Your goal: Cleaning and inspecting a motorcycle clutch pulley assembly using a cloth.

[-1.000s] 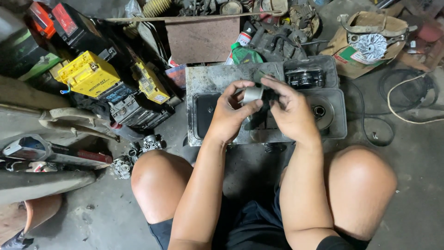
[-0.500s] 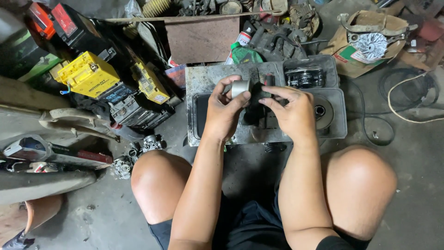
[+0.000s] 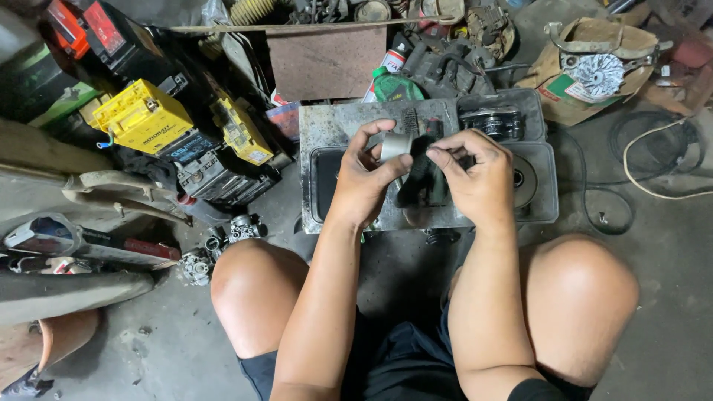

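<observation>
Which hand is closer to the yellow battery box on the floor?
Left. The left hand holds a small metal cylinder over the grey tray, nearer the yellow battery box; the right hand lies farther across the tray.

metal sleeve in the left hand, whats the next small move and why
Probably bring the two parts together. The left hand pinches a short metal sleeve at its fingertips, and the right hand holds a dark part just beside it, both above the grey tray. The two sit close but not joined; how they would fit cannot be told.

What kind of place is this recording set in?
Probably a small motorcycle repair workshop: yellow vehicle batteries stacked at the left, a carburettor on the stained concrete floor, a grey parts tray.
</observation>
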